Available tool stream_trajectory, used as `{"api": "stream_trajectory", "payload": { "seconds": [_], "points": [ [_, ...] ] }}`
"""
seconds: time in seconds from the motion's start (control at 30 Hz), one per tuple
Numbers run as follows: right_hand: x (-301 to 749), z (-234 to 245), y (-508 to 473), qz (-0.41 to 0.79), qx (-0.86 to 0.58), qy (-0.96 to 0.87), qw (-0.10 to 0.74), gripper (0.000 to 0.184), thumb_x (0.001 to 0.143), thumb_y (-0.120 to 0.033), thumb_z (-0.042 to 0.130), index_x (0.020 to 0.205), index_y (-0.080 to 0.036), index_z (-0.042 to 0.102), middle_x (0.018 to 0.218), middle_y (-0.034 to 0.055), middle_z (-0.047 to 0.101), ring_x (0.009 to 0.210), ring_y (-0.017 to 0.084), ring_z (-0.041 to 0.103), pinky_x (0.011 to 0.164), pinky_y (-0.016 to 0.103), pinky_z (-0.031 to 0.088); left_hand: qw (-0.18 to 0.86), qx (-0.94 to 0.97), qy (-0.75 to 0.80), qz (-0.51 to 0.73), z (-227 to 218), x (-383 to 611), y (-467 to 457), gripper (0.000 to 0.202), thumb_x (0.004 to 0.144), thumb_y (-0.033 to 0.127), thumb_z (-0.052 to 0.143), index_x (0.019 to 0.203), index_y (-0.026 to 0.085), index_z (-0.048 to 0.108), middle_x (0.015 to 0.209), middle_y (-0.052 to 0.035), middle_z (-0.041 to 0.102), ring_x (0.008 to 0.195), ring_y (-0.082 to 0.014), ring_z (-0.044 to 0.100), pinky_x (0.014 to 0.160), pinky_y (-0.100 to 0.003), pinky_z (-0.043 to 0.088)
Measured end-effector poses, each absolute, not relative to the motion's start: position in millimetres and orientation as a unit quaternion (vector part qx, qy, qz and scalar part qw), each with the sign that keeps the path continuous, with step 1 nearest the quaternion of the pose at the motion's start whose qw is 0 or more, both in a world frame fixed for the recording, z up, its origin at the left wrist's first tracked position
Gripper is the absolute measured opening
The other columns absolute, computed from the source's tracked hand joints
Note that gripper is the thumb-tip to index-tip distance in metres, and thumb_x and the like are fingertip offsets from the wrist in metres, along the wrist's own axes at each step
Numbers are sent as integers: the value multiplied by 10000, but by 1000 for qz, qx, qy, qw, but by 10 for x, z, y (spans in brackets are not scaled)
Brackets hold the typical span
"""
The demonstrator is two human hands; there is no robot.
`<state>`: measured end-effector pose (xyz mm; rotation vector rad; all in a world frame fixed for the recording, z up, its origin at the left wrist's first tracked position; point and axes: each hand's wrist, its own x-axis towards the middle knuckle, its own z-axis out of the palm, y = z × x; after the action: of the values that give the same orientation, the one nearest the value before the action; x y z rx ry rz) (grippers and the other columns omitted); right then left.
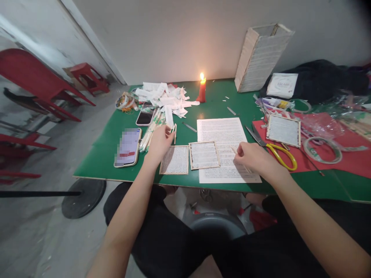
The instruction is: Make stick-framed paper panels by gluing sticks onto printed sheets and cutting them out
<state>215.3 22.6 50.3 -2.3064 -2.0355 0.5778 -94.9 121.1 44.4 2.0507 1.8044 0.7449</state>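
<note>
My left hand is closed in a pinch on a short wooden stick, held just above a bundle of chopsticks. My right hand rests on a printed sheet of paper, fingers closed round a thin wooden stick. Between the hands lie two small stick-framed paper panels, one by my left wrist and one overlapping the sheet. All of it sits on a green table.
A lit red candle stands at the back beside a heap of paper strips. Two phones lie left. Yellow-handled scissors, another framed panel, tape rolls and a tall paper lantern crowd the right. Red chairs stand left.
</note>
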Motion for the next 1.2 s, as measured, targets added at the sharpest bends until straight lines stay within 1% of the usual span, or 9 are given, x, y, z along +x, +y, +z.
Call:
{"api": "stream_trajectory", "payload": {
  "seconds": [0.17,0.27,0.4,0.5,0.7,0.87,1.0,1.1,1.2],
  "points": [
    [2200,445,176,149,-745,-651,-1,50,808,-201,555,763,-189,573,752,79,633,603,176,516,528,306,256,157,708,619,301,542,-1061,1401,64,866,230,566,818,200,595,839,-63,694,778,-196,630,745,-328,484],
    [2205,445,152,142,-737,-661,-8,46,815,-189,543,771,-193,560,762,79,628,611,180,524,525,309,232,172,724,621,245,496,-1010,1426,92,853,265,604,796,194,603,811,-66,690,760,-205,630,727,-327,480],
    [2213,513,164,149,-729,-667,-31,52,818,-197,542,769,-195,558,772,77,634,635,186,548,535,308,242,82,760,628,145,420,-848,1424,124,873,285,589,904,166,610,915,-113,676,842,-244,631,759,-349,478],
    [2197,602,188,155,-728,-665,-53,50,814,-198,539,770,-196,563,746,74,619,635,193,554,538,308,247,36,773,627,89,416,-769,1439,81,859,224,566,859,160,615,929,-140,664,886,-276,627,778,-368,472],
    [2214,700,196,197,-716,-668,-59,114,794,-131,513,709,-205,501,689,56,577,575,163,472,533,309,234,23,773,631,60,428,-721,1493,156,788,81,496,750,184,607,800,-124,663,792,-278,633,719,-371,461],
    [2367,539,215,249,-672,-696,39,171,866,-236,452,700,-232,410,684,28,559,583,159,452,552,301,260,9,773,632,56,375,-677,1547,166,796,67,494,790,175,620,793,-146,663,794,-302,650,709,-384,461],
    [2382,476,276,300,-639,-699,114,233,954,-307,336,745,-237,413,769,54,612,708,199,550,641,312,340,5,778,624,73,327,-692,1539,198,856,98,449,798,181,618,770,-136,645,809,-297,641,722,-381,469],
    [2273,473,334,323,-643,-668,191,251,975,-311,285,787,-235,433,831,65,627,798,213,584,700,316,384,10,781,618,94,354,-757,1517,201,839,87,456,745,190,600,762,-122,625,808,-281,624,732,-367,466],
    [2075,455,363,307,-659,-648,226,278,982,-319,264,766,-237,418,800,62,609,766,203,571,665,310,373,19,780,614,122,470,-876,1511,205,834,92,457,705,194,579,756,-100,612,791,-258,607,749,-357,462]
  ]
}}
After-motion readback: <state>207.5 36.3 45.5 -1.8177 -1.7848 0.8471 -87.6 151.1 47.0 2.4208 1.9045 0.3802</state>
